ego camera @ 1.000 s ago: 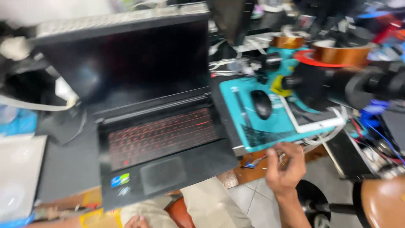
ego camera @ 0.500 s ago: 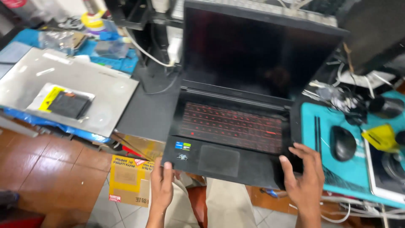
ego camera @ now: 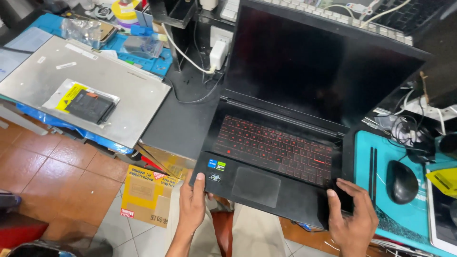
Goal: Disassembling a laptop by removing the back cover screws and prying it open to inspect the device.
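An open black laptop [ego camera: 281, 143] with red-lit keys and a dark screen lies on the bench, its front edge hanging over the side. My left hand [ego camera: 193, 204] grips its front left corner, thumb on the palm rest beside the small stickers. At the front right corner, my right hand [ego camera: 354, 216] holds the edge with the fingers on top. Both hands are closed on the laptop's base.
A grey flat panel [ego camera: 85, 90] with a bagged black part [ego camera: 88, 103] lies to the left. A teal mat [ego camera: 404, 209] carrying a black mouse [ego camera: 403, 182] is at the right. Cardboard boxes [ego camera: 147, 195] sit on the tiled floor below. Cables and a white charger [ego camera: 218, 53] are behind.
The view swung left and then moved closer. My right hand went from the teal mat's edge to the laptop's right corner. My left hand came up and took the left corner.
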